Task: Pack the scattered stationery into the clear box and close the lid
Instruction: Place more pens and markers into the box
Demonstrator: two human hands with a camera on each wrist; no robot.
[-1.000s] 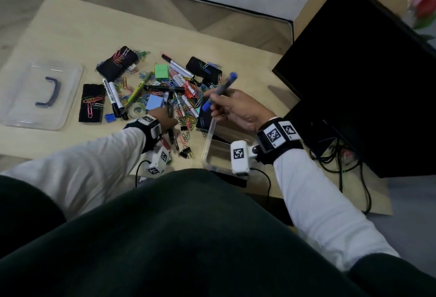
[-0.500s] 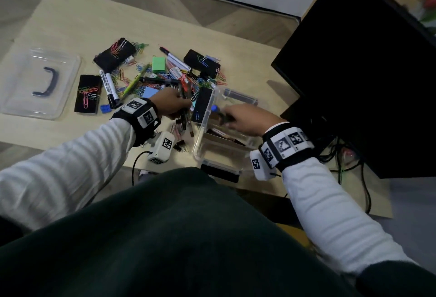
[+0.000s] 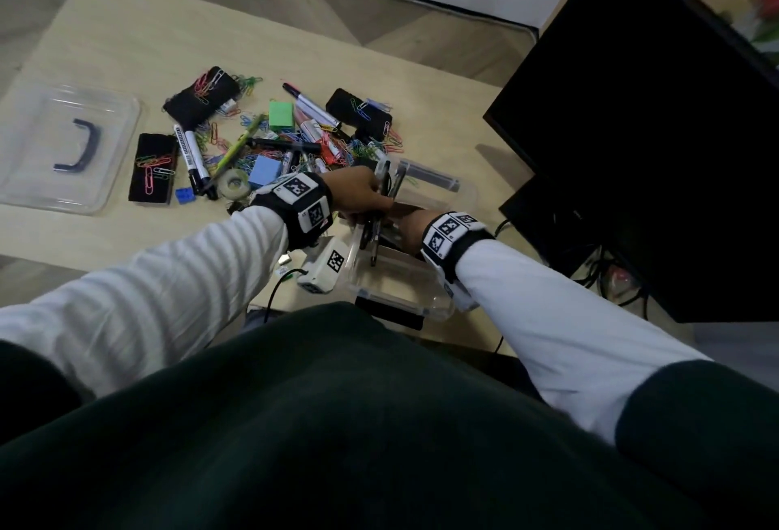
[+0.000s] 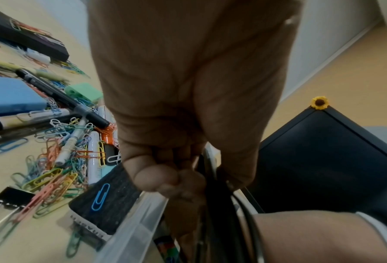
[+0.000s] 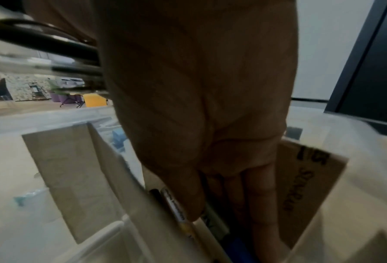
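**A:** What is different from a moment ago?

**B:** The left hand point(image 3: 358, 192) was down in the pile on the table. Now it is over the clear plastic box point(image 3: 438, 306), and it grips a bunch of thin black pens point(image 3: 375, 234). Its fingers point(image 4: 156, 178) are curled tight round them.

**A:** And the other hand?

**B:** The right hand point(image 3: 411, 222) was up in the air with a marker with a blue cap. Now that hand is down inside the box. Its fingers point(image 5: 262, 204) lie straight, pressing on the pens in a brown cardboard divider point(image 5: 311, 185). It holds nothing now. I see something blue down there, so I think the marker is in, but it is too blurry to be sure.

**A:** So is the job nearly done?

**B:** No. I think the bunch of pens goes in next. But lots is still out on the light wooden table point(image 3: 105, 45): coloured paper clips point(image 4: 50, 176), a green eraser block point(image 3: 280, 114), a blue sticky-note pad point(image 3: 264, 170), a roll of clear tape point(image 3: 232, 184) and black cloth pouches point(image 3: 151, 167).

**A:** Where is the lid?

**B:** The clear lid with the dark handle point(image 3: 63, 146) lies far off at the left end of the table, well apart from the box. It can only go on last.
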